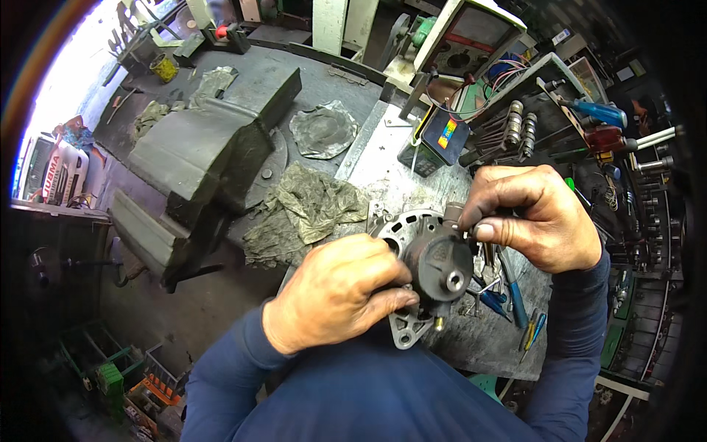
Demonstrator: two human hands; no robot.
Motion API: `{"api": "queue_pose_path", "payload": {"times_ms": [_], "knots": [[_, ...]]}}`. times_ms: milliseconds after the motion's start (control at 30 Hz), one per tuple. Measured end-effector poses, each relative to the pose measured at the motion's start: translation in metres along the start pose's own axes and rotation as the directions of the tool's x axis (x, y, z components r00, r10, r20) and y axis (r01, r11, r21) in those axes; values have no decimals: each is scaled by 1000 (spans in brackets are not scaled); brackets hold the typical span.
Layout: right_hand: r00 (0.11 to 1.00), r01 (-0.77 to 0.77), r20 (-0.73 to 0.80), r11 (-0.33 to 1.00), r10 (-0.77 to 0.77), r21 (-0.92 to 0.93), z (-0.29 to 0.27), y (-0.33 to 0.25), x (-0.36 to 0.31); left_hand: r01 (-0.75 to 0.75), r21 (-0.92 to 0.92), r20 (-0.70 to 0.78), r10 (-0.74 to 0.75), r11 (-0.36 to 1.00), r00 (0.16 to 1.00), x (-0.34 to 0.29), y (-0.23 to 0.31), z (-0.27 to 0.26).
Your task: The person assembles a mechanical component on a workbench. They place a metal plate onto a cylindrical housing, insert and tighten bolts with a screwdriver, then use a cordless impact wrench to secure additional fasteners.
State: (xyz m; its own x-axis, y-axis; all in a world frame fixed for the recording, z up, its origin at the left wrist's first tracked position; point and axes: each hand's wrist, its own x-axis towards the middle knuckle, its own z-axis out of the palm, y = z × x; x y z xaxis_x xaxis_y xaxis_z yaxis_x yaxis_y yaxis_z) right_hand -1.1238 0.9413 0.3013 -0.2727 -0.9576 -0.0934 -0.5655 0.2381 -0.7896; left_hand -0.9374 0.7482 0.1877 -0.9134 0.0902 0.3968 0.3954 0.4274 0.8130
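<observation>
Grey metal alternator [431,269] between two hands (left [335,295], right [534,217]).

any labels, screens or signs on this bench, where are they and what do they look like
Dark box-shaped meter behind the right hand: label striped yellow, red and blue.
Cream test cabinet at the far bench edge: slanted dark panel with a red strip.
White sign far left: red lettering.

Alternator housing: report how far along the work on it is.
Done: the alternator housing is off any machine, held over the metal-topped bench. In hand: left hand grips it; right hand pinches a small part at its top edge. Left: unclear; screwdrivers lie beneath.
</observation>
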Motion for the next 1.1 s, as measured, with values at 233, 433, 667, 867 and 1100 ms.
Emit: {"api": "queue_pose_path", "payload": {"times_ms": [233, 433, 667, 867, 1100], "knots": [[984, -86, 146, 992, 100, -96, 3, 26, 21, -56, -2, -367, 52, 998, 929, -20, -16, 39], [963, -260, 99, 958, 249, 118, 9, 38, 24, -170, -1, -370, 157, 986, 915, -14, -30, 40], [983, -109, 136, 989, 122, -97, 7, 48, 16, -104, -124, -341, 55, 987, 938, -14, -34, 39], [839, -543, 84, 820, 537, 183, 21, 65, 10, -108, -251, -349, 14, 962, 937, -16, -42, 45], [816, -182, -558, 983, 153, 4, 16, 115, -113, -51, -204, -395, -34, 978, 918, -27, -42, 56]]}}
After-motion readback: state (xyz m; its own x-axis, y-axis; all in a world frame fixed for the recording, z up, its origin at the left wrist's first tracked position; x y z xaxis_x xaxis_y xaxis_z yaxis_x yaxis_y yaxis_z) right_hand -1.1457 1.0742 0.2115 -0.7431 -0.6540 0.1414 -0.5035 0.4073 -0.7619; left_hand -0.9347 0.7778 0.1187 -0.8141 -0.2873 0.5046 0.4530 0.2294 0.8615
